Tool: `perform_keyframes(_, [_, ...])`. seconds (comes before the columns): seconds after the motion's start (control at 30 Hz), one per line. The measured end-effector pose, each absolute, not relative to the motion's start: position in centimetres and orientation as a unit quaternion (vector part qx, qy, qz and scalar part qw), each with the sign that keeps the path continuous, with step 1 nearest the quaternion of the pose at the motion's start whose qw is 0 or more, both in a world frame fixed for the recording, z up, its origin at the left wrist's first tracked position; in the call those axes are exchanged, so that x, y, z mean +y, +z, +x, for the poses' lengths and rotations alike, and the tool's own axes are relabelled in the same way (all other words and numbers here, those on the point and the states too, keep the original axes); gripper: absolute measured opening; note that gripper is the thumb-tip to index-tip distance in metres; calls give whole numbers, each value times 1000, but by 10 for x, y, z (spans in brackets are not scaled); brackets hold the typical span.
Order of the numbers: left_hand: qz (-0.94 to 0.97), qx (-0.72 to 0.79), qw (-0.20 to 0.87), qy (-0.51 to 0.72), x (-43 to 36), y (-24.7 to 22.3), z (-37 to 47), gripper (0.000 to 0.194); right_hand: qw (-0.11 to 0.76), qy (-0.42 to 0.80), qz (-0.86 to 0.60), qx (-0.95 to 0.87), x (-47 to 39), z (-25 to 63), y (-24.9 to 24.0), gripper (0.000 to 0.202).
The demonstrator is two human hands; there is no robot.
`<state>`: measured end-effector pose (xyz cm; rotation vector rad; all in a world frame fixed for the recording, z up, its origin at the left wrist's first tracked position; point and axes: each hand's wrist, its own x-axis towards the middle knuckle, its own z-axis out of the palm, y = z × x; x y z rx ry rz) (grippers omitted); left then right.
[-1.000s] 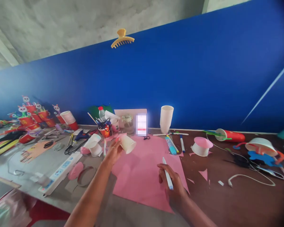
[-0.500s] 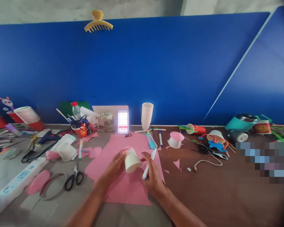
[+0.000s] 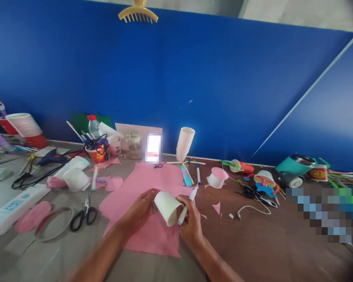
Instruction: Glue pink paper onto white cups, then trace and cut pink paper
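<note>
Left hand (image 3: 144, 204) holds a paper cup (image 3: 166, 207) — white, tapered.

Light is soft, the screen (image 3: 153, 148) glares, and edges blur.

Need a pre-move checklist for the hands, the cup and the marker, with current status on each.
1. White cup held: ok, the left hand has it near its closed end.
2. Marker in hand: ok, held in the right hand.
3. Marker uncapped: cannot tell, its far end is too small to read.
4. White cup upright: not ok, it is tilted, open end toward the lower right of the picture.
5. Large scissors clear of both hands: ok, they lie off to the left.
6. Pink-topped cup out of the way: ok, it stands beyond the right hand, apart from it.
</note>
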<state>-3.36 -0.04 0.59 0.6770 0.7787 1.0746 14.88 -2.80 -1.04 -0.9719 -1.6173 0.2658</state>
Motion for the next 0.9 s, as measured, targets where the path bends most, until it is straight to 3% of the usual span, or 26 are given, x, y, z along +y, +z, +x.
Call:
perform_keyframes(0.2, [293, 375, 736, 482, 1, 4, -34, 29, 590, 121, -391, -696, -28, 150, -15, 35])
perform_keyframes(0.37, [314, 413, 675, 524, 1, 7, -34, 33, 604, 167, -420, -657, -24, 153, -25, 41])
perform_keyframes(0.6, [324, 457, 609, 561, 7, -2, -40, 29, 597, 208, -467, -618, -25, 150, -27, 21])
perform_keyframes(0.9, [296, 450, 600, 591, 7, -11, -44, 17, 587, 216, -483, -613, -24, 149, -33, 20])
